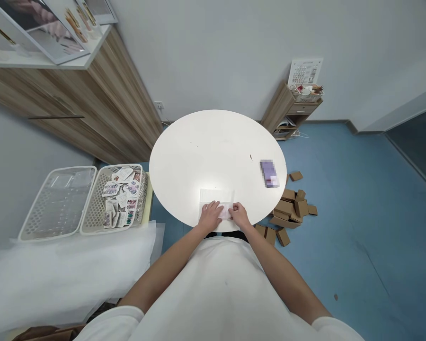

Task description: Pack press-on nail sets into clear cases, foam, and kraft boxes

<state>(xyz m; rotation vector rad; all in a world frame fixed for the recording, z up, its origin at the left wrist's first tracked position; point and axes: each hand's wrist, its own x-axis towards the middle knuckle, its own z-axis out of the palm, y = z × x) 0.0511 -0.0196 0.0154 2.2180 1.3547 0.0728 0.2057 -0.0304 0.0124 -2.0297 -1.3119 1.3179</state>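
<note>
A thin white wrapping sheet (216, 195) lies flat at the near edge of the white oval table (213, 147). On it rests a small pale pink card or packet (225, 211); its exact kind is too small to make out. My left hand (210, 216) lies over the left part of the sheet, fingers stretched out and touching the pink piece. At the right side, my right hand (239, 215) has its fingers closed at the edge of that piece and the sheet.
A pixelated purple item (269, 173) lies on the table's right side. Small cardboard boxes (291, 208) are piled on the floor. To the left, a white basket (141, 208) holds many carded nail sets beside another basket (53, 203) and stacked white sheets (74, 265).
</note>
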